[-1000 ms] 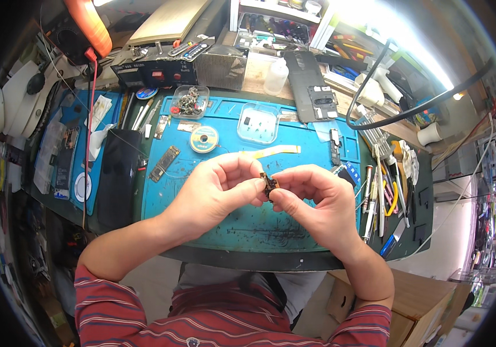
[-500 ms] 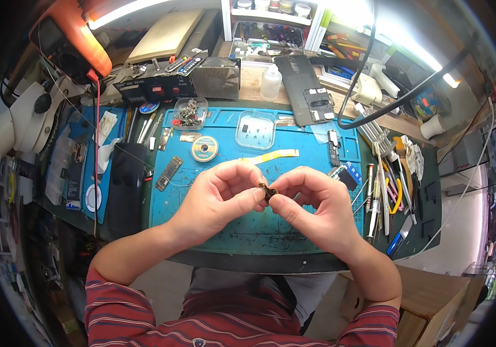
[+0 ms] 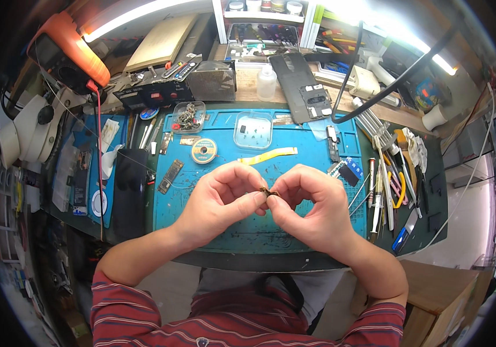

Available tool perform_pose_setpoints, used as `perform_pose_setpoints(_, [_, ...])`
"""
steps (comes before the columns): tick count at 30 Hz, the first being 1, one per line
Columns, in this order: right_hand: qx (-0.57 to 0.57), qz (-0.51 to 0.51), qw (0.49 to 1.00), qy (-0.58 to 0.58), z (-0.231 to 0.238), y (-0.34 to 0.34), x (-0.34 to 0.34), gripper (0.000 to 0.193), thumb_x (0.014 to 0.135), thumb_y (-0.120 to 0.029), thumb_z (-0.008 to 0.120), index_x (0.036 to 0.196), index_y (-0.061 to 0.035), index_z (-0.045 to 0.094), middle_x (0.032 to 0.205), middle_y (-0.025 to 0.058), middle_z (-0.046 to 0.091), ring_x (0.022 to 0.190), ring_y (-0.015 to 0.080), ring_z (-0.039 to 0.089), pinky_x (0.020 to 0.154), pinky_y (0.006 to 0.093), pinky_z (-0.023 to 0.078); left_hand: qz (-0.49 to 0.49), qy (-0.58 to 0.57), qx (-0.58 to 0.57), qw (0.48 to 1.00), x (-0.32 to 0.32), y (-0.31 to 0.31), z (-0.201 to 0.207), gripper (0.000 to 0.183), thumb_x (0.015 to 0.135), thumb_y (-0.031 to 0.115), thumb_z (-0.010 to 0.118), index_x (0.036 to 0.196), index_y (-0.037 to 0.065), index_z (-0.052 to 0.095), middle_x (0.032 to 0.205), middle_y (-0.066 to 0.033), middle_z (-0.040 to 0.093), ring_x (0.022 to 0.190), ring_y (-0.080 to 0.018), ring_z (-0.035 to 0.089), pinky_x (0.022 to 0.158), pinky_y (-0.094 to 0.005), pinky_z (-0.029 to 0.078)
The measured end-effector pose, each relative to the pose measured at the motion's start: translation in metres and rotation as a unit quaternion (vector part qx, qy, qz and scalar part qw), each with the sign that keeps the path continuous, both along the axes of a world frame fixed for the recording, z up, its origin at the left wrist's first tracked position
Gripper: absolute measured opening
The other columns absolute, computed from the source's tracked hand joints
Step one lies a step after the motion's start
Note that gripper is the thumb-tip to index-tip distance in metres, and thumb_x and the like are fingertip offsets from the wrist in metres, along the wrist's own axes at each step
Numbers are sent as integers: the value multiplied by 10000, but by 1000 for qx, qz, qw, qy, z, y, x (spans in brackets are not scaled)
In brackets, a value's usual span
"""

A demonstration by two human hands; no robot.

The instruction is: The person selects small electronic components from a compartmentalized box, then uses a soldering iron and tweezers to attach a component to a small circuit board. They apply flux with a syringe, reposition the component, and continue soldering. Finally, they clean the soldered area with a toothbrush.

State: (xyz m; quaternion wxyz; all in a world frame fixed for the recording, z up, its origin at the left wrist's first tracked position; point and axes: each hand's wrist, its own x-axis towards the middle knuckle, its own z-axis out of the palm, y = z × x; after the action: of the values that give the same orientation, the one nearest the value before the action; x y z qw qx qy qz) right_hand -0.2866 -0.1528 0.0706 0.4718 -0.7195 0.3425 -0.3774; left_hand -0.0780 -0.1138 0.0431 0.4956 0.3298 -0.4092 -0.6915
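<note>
Between both hands, over the near middle of a blue work mat (image 3: 201, 240), is a small dark brown and gold part (image 3: 267, 192) that looks like a flex-cable piece; most of it hides behind the fingertips. My left hand (image 3: 223, 194) pinches its left end with thumb and forefinger. On the other end, the thumb and forefinger of my right hand (image 3: 311, 207) are closed as well. Just beyond the hands lies a yellow and white strip (image 3: 268, 155). A spool of wire (image 3: 204, 151) rests to the left of it, near a narrow circuit board (image 3: 170, 176).
Clear tubs, one of metal bits (image 3: 188, 117) and one of tiny parts (image 3: 253, 129), stand farther back. A white bottle (image 3: 266, 83) and a phone housing (image 3: 301, 88) are behind them. Pliers and other hand tools (image 3: 395, 185) crowd the right; a black lamp arm (image 3: 395, 85) hangs over the back right.
The small part has been turned between my fingertips and shows less of its dark side. My fingers sit closer together. The whole view has shifted slightly.
</note>
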Motion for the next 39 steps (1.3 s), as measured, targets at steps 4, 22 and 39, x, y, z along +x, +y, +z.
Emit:
perform_pose_setpoints(4, [-27,-10,999,18,-1,0,0,98,814,-43,760,859,-17,677,794,78,698,714,165,714,634,303,562,-1,-13,-5,1000,0,1,1,164,968,23,695,1116,25,626,1078,-40,665,989,-116,664,856,-288,566])
perform_pose_setpoints(22, [67,51,996,-35,-12,-5,1,124,855,-94,734,956,-35,692,872,20,705,731,87,645,585,244,506,30,-37,-77,996,0,7,5,147,946,-55,658,1074,5,617,1099,-48,621,1011,-104,623,860,-275,559])
perform_pose_setpoints(39, [88,60,994,-6,-3,-3,-3,81,921,-14,724,978,21,678,922,43,680,829,85,660,743,241,550,49,-37,-17,998,-1,8,8,135,967,1,676,1091,-1,624,1062,-45,666,943,-103,665,818,-268,584])
